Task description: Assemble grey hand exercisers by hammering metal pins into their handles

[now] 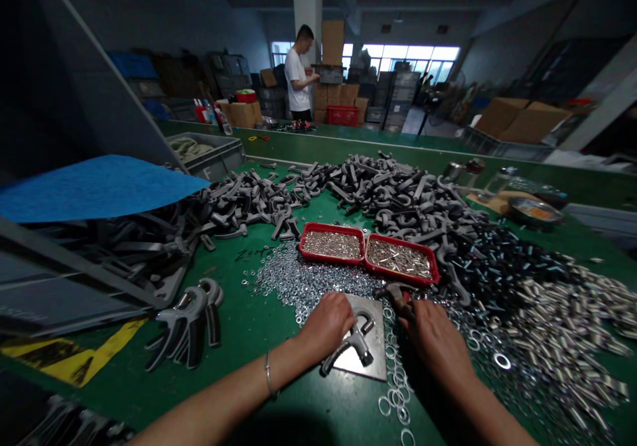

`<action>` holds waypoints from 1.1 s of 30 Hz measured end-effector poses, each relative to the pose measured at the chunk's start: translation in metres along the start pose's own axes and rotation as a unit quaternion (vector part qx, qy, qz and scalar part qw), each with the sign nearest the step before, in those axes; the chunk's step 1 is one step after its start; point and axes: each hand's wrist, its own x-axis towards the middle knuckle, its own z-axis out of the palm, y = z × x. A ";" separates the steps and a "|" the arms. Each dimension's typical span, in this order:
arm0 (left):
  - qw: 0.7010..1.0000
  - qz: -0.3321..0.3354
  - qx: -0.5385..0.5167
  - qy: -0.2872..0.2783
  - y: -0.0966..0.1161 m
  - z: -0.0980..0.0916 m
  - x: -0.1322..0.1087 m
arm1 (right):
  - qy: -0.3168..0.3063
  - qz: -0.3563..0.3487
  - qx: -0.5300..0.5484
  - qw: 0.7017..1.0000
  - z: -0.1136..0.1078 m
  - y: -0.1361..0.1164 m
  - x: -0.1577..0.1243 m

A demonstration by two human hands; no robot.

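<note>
Red trays (332, 259) of parts (334, 243) near hammer (397, 291)

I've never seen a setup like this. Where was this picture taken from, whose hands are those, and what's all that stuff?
There is no robot here: these are a person's two bare hands, seen by a camera worn on their head, looking forward and down. The left hand holds a grey grip with a small spring, on a flat metal plate. The right hand holds a hammer.

The green table is covered in parts. Beyond the hands are two red trays of small metal pieces, with loose washers around them. Behind those lie heaps of grey parts; to the right, silvery cylinders. In the background stands another person.
</note>
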 end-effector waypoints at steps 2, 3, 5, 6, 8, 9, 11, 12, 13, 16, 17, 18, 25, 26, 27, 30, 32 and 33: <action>1.000 0.020 0.013 -0.008 -0.001 -0.001 0.002 | -0.015 0.015 -0.077 0.997 -0.001 0.008 -0.005; 0.999 0.034 0.029 -0.011 -0.002 -0.001 0.003 | -0.024 0.017 -0.086 0.996 0.000 0.010 -0.006; 0.994 0.081 0.075 -0.017 -0.002 -0.001 0.007 | -0.022 0.019 -0.083 0.996 0.002 0.011 -0.006; 0.988 0.113 0.098 -0.021 -0.002 -0.001 0.009 | -0.013 0.022 -0.075 0.997 0.003 0.011 -0.006; 0.974 0.180 0.133 -0.030 -0.003 -0.002 0.013 | 0.001 0.036 -0.014 0.999 0.000 0.010 -0.005; 0.968 0.205 0.140 -0.033 -0.005 -0.003 0.015 | -0.001 0.045 0.043 0.998 -0.002 0.009 -0.006; 0.964 0.225 0.136 -0.037 -0.008 -0.004 0.018 | -0.026 0.066 0.175 0.982 -0.011 0.006 -0.012; 0.964 0.228 0.130 -0.041 -0.009 -0.005 0.019 | -0.047 0.078 0.229 0.969 -0.016 0.003 -0.016; 0.964 0.230 0.126 -0.044 -0.010 -0.006 0.018 | -0.070 0.087 0.264 0.958 -0.021 0.001 -0.021; 0.964 0.224 0.133 -0.052 -0.003 -0.006 0.006 | -0.134 0.105 0.301 0.938 -0.033 -0.008 -0.037; 0.967 0.205 0.140 -0.050 0.001 -0.005 -0.002 | -0.156 0.109 0.296 0.936 -0.036 -0.011 -0.040; 0.973 0.174 0.144 -0.044 0.006 -0.005 -0.011 | -0.176 0.111 0.288 0.935 -0.039 -0.015 -0.043; 0.999 -0.048 0.007 0.009 0.025 0.012 -0.055 | -0.173 0.051 0.278 0.943 -0.052 -0.044 -0.030; 0.998 -0.067 -0.003 0.017 0.024 0.016 -0.056 | -0.181 0.045 0.259 0.948 -0.051 -0.047 -0.028; 0.996 -0.081 -0.006 0.023 0.024 0.019 -0.056 | -0.194 0.040 0.247 0.949 -0.049 -0.048 -0.026; 0.997 -0.074 -0.004 0.016 0.022 0.020 -0.052 | -0.220 0.061 0.332 0.915 -0.040 -0.043 -0.031; 0.999 -0.047 -0.019 0.007 0.021 0.013 -0.047 | -0.219 0.153 0.442 0.856 -0.033 -0.031 -0.043; 0.998 -0.045 -0.041 0.007 0.021 0.007 -0.044 | -0.212 0.214 0.482 0.823 -0.030 -0.023 -0.050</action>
